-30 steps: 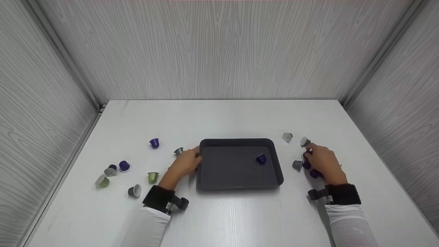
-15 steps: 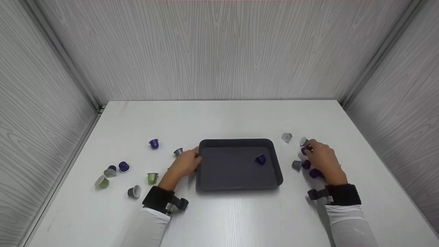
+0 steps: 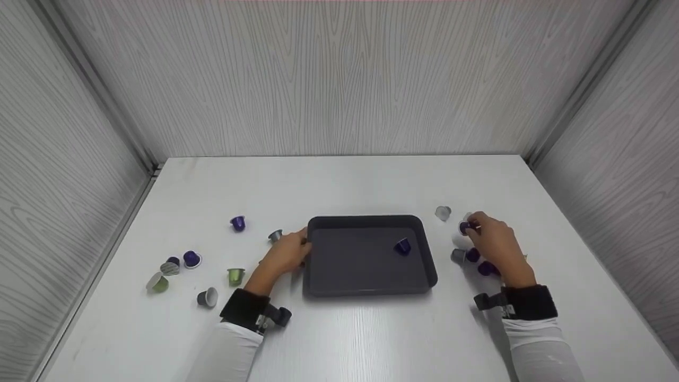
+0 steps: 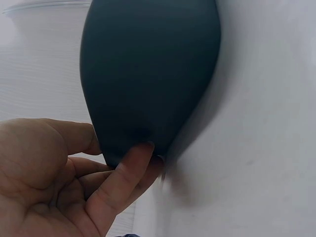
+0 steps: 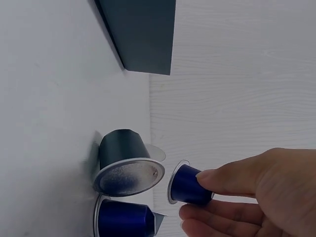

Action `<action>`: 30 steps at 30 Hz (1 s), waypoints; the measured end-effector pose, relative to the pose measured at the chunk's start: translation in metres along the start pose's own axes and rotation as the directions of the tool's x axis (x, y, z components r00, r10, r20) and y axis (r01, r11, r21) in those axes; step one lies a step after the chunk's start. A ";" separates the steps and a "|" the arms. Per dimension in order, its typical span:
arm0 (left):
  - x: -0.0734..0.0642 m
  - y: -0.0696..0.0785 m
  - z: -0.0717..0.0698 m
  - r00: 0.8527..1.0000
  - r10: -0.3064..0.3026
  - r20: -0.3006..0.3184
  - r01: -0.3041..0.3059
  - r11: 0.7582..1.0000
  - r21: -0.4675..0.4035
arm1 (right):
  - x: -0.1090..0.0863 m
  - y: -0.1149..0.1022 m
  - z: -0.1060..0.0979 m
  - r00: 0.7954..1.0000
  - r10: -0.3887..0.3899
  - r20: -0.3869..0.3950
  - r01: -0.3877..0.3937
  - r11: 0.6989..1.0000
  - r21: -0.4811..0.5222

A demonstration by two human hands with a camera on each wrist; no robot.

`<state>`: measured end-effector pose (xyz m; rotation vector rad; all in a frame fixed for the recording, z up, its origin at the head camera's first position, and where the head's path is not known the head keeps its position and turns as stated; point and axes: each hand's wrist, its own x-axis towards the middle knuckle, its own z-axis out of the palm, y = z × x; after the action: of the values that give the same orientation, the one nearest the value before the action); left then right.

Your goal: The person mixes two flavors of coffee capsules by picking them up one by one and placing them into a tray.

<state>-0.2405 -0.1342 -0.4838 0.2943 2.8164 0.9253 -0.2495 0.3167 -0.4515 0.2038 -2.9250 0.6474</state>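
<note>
A dark grey tray [image 3: 350, 265] lies mid-table with one purple coffee capsule [image 3: 403, 246] in it. My left hand [image 3: 286, 252] grips the tray's left side; in the left wrist view, the thumb and fingers [image 4: 123, 177] close on the tray's end [image 4: 148, 74]. Right of the tray, my right hand [image 3: 497, 246] pinches another purple capsule [image 5: 190, 185] between thumb and fingers, above the table. Below that hand are a grey capsule [image 3: 458, 256] and purple capsules [image 3: 485, 268], partly hidden by it. A pale-lidded capsule [image 3: 468, 216] shows just behind the fingertips.
A pale capsule [image 3: 443, 213] lies beyond the tray's right side. Left of the tray are scattered a silver capsule [image 3: 275, 235], a green capsule [image 3: 236, 275], a purple capsule [image 3: 238, 223] and several others. Wood-grained panels [image 3: 339, 79] enclose the table's back and sides.
My right hand has raised the purple capsule from the cluster and shifted it slightly left and away from me. My left hand and the tray have stayed in place.
</note>
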 end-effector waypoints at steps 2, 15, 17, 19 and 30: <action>0.000 0.000 0.000 1.000 0.008 -0.006 -0.008 1.000 0.000 | 0.000 -0.002 -0.001 1.000 -0.012 -0.007 0.012 1.000 0.007; -0.001 0.000 0.000 1.000 0.012 -0.004 -0.012 1.000 -0.003 | -0.001 -0.017 0.003 0.991 -0.114 -0.076 0.115 0.993 0.016; -0.001 0.001 0.000 1.000 -0.003 0.006 0.003 1.000 -0.007 | -0.001 -0.019 0.004 0.989 -0.128 -0.079 0.130 0.991 0.018; -0.001 0.001 0.000 1.000 -0.015 0.012 0.015 1.000 -0.009 | -0.001 -0.023 0.005 0.987 -0.137 -0.079 0.140 0.990 0.023; 0.000 0.002 -0.001 0.999 -0.031 0.017 0.031 0.999 -0.016 | -0.008 -0.048 0.008 0.962 -0.260 -0.085 0.269 0.956 0.115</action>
<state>-0.2407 -0.1330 -0.4819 0.2541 2.7888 0.9351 -0.2344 0.2708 -0.4405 0.5646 -2.7231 0.7760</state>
